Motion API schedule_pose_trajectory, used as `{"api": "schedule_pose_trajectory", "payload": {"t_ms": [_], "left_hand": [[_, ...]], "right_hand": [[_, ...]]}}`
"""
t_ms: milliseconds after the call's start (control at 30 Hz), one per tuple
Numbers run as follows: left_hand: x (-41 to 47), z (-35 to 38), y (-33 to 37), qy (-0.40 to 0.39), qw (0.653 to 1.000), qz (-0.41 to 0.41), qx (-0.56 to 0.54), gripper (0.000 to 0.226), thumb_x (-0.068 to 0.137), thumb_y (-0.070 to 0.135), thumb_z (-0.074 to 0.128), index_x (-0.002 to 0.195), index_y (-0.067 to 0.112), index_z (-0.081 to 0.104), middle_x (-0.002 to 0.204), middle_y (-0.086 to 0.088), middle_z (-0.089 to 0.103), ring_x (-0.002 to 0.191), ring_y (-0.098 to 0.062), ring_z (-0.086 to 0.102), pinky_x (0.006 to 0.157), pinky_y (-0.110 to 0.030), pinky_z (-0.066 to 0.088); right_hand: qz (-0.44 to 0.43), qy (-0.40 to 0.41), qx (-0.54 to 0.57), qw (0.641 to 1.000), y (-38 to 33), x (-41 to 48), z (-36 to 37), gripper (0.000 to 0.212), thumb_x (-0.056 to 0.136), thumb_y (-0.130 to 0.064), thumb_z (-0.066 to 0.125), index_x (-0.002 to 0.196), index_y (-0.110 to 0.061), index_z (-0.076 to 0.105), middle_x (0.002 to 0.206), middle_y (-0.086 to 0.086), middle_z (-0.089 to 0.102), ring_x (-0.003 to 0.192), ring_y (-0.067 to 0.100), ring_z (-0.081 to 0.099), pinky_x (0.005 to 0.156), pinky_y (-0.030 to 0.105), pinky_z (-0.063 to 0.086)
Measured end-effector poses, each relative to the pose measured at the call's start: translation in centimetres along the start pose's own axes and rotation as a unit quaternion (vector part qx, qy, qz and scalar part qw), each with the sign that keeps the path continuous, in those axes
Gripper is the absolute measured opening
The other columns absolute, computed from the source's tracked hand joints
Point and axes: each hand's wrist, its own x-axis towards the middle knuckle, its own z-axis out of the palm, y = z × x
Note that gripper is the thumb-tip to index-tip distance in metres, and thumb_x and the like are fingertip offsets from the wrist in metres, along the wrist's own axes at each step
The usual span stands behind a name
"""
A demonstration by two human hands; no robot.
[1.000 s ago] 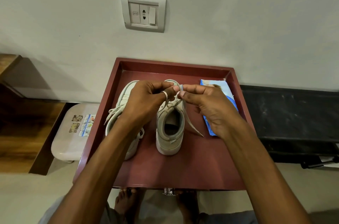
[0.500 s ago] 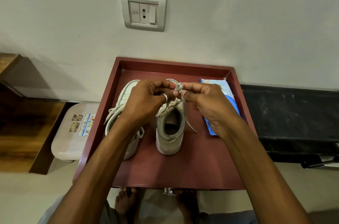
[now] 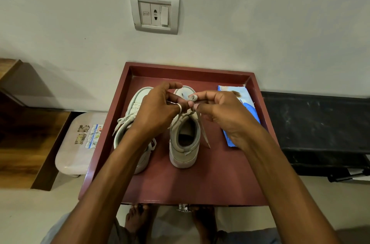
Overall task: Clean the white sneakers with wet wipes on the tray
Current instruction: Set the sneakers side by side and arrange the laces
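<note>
View from a head-worn camera, looking down at a person's two bare forearms reaching over a dark red rectangular tray [image 3: 180, 187] set against a pale wall.

Two white lace-up sneakers stand side by side on the tray floor, toes towards the wall. The left sneaker [image 3: 138, 101] is partly hidden under the left forearm. The right sneaker [image 3: 186, 155] stands near the middle of the tray, heel and open collar facing the camera.

Both hands meet above the tongue of the right sneaker. The right hand [image 3: 224, 115] has a narrow grip, thumb and forefinger pinching a small loop of the pale flat shoelace [image 3: 205, 133]; one loose end trails down the shoe's right side onto the tray. The left hand [image 3: 158, 109], wearing a silver ring [image 3: 179, 107], has its fingers curled, its grip pinching the same shoelace just beside the right fingertips.

A blue and white wet wipes packet [image 3: 248, 107] lies flat in the tray's far right corner, partly under the right wrist.

A white wall socket plate [image 3: 155, 12] sits above. A pale stool with stickers [image 3: 78, 147] stands left of the tray, a black bench [image 3: 320, 123] to the right. Bare feet [image 3: 138, 219] show below the tray's near edge.
</note>
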Motion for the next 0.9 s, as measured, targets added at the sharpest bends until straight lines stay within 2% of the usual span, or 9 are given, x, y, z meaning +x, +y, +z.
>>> {"api": "schedule_pose_trajectory", "payload": {"t_ms": [100, 167, 267, 433, 567, 667, 733, 800, 900], "left_hand": [[0.0, 0.0, 0.0, -0.006, 1.000, 0.011, 0.010, 0.026, 0.085, 0.013, 0.079, 0.109, 0.018, 0.069, 0.084, 0.000, 0.075, 0.080, -0.026, 0.074, 0.070, -0.045, 0.059], [0.0, 0.0, 0.0, 0.002, 1.000, 0.017, 0.018, 0.019, 0.082, 0.022, 0.082, 0.096, 0.018, 0.071, 0.081, 0.001, 0.075, 0.078, -0.027, 0.073, 0.070, -0.044, 0.059], [-0.2, 0.1, 0.1, -0.009, 1.000, 0.013, 0.014, 0.021, 0.080, 0.026, 0.084, 0.093, 0.014, 0.072, 0.082, -0.001, 0.077, 0.076, -0.035, 0.072, 0.066, -0.044, 0.057], [0.0, -0.2, 0.0, -0.019, 0.999, -0.011, -0.049, 0.032, 0.076, 0.016, 0.086, 0.103, 0.010, 0.069, 0.089, -0.008, 0.077, 0.063, -0.013, 0.068, 0.053, -0.027, 0.051], [0.0, -0.3, 0.0, -0.033, 0.996, -0.021, -0.085, 0.029, 0.078, 0.009, 0.082, 0.105, 0.006, 0.070, 0.090, -0.013, 0.077, 0.064, -0.011, 0.067, 0.051, -0.024, 0.049], [0.0, -0.3, -0.2, -0.019, 0.997, -0.006, -0.073, 0.022, 0.078, 0.016, 0.083, 0.097, 0.008, 0.075, 0.081, -0.007, 0.077, 0.063, -0.024, 0.061, 0.061, -0.039, 0.048], [0.0, -0.2, -0.2, -0.014, 0.999, 0.015, -0.050, 0.018, 0.079, 0.019, 0.083, 0.093, 0.010, 0.076, 0.078, -0.003, 0.078, 0.062, -0.024, 0.062, 0.060, -0.040, 0.049], [0.0, -0.1, -0.1, -0.022, 0.999, 0.039, -0.031, 0.015, 0.081, 0.019, 0.082, 0.092, 0.010, 0.077, 0.078, 0.000, 0.078, 0.061, -0.011, 0.064, 0.058, -0.029, 0.049], [-0.2, -0.1, 0.1, -0.028, 0.996, 0.083, 0.001, 0.011, 0.082, 0.016, 0.080, 0.091, 0.010, 0.077, 0.075, 0.002, 0.077, 0.052, 0.003, 0.062, 0.053, -0.013, 0.045]], "right_hand": [[-0.017, -0.001, -0.011, 1.000, -0.2, -0.2, 0.0, 0.014, 0.090, -0.008, 0.069, 0.103, -0.010, 0.073, 0.091, 0.003, 0.075, 0.075, 0.001, 0.067, 0.063, 0.008, 0.045], [-0.035, 0.019, -0.033, 0.999, -0.1, -0.2, 0.2, 0.009, 0.093, -0.015, 0.066, 0.097, -0.013, 0.074, 0.086, -0.001, 0.076, 0.076, 0.001, 0.066, 0.066, 0.011, 0.047], [-0.043, 0.040, -0.043, 0.997, 0.1, 0.0, 0.4, 0.012, 0.096, -0.016, 0.062, 0.091, -0.014, 0.073, 0.082, 0.001, 0.076, 0.077, 0.007, 0.068, 0.078, 0.021, 0.052], [-0.056, 0.046, -0.043, 0.996, 0.0, 0.1, 0.8, 0.011, 0.097, -0.012, 0.061, 0.092, -0.012, 0.070, 0.081, 0.004, 0.075, 0.076, 0.011, 0.068, 0.083, 0.027, 0.054], [-0.060, 0.039, -0.045, 0.996, -0.2, 0.0, 0.9, 0.010, 0.097, -0.010, 0.060, 0.097, -0.008, 0.070, 0.084, 0.005, 0.075, 0.080, 0.012, 0.070, 0.086, 0.028, 0.055], [-0.059, 0.043, -0.054, 0.996, -0.2, 0.1, 1.0, 0.010, 0.097, -0.012, 0.060, 0.096, -0.010, 0.070, 0.084, 0.005, 0.075, 0.079, 0.013, 0.069, 0.078, 0.022, 0.054], [-0.048, 0.052, -0.043, 0.997, -0.2, 0.1, 1.0, 0.010, 0.097, -0.012, 0.060, 0.093, -0.013, 0.069, 0.082, 0.003, 0.075, 0.076, 0.010, 0.067, 0.069, 0.015, 0.049], [-0.034, 0.065, -0.031, 0.997, -0.2, 0.2, 1.2, 0.009, 0.097, -0.013, 0.060, 0.092, -0.013, 0.068, 0.081, 0.004, 0.075, 0.073, 0.011, 0.066, 0.062, 0.012, 0.047], [-0.011, 0.087, -0.014, 0.996, -0.2, 0.4, 1.7, 0.010, 0.096, -0.008, 0.060, 0.100, -0.002, 0.067, 0.082, 0.012, 0.074, 0.067, 0.014, 0.065, 0.057, 0.013, 0.049]]}}
